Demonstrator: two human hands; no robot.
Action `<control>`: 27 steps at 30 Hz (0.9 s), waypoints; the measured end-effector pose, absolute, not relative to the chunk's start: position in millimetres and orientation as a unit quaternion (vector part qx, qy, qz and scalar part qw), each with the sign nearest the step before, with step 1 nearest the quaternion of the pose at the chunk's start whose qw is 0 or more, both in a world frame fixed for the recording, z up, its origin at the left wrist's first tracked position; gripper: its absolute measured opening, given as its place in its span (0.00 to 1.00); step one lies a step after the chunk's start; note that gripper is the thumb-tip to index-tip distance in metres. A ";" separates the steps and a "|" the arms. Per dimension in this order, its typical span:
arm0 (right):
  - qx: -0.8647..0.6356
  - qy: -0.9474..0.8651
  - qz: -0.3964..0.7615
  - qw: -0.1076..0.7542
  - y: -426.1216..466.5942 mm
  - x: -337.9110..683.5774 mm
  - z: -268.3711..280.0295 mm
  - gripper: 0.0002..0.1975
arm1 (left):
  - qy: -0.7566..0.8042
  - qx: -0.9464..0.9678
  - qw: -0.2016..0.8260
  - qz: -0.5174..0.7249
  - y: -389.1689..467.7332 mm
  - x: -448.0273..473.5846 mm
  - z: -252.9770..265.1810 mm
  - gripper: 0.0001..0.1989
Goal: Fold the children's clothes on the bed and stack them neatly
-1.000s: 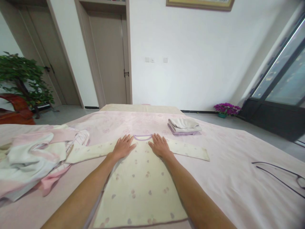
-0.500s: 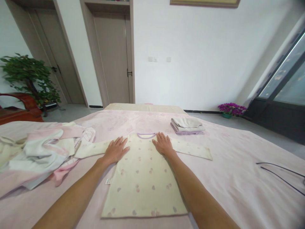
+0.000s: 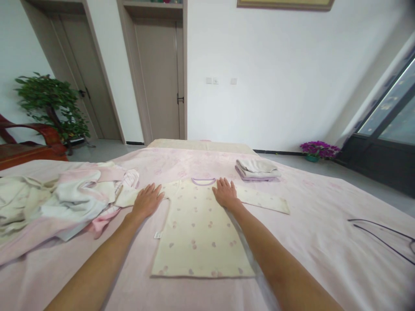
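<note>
A: yo, where's your shirt (image 3: 201,233) at?

B: flat on the pink sheet (image 3: 317,259) right in front of you, collar (image 3: 203,185) at the far end.

A: got hold of anything?

B: nah, your left hand (image 3: 148,202) lies on a sleeve (image 3: 126,198), your right hand (image 3: 226,193) near the collar. both spread flat, nothing gripped. messy clothes (image 3: 79,194) left, folded stack (image 3: 257,169) past your right.
</note>
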State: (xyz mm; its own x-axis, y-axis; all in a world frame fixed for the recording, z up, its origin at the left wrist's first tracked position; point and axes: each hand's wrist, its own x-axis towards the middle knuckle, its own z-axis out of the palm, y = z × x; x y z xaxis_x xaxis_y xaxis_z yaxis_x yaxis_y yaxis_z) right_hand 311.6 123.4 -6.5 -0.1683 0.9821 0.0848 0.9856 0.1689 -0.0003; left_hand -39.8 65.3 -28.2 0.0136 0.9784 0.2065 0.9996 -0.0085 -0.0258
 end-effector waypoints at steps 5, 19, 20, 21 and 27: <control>-0.634 -0.772 -0.015 0.024 100.7 315.0 -5.8 0.35 | -0.734 -0.666 0.109 -0.069 59.1 -37.2 -25.1 0.28; -0.624 -0.780 -0.003 0.040 47.0 321.1 -7.8 0.35 | -0.791 -0.597 0.113 -0.077 62.9 -48.0 -32.3 0.28; -0.616 -0.786 -0.002 0.047 42.3 319.2 -9.4 0.35 | -0.790 -0.598 0.113 -0.082 62.5 -48.8 -32.2 0.27; -0.610 -0.790 -0.001 0.052 38.5 318.2 -11.0 0.35 | -0.787 -0.600 0.113 -0.086 62.0 -49.8 -31.7 0.26; -0.597 -0.800 0.007 0.056 35.1 321.7 -13.1 0.35 | -0.776 -0.612 0.114 -0.102 55.9 -58.5 -22.3 0.23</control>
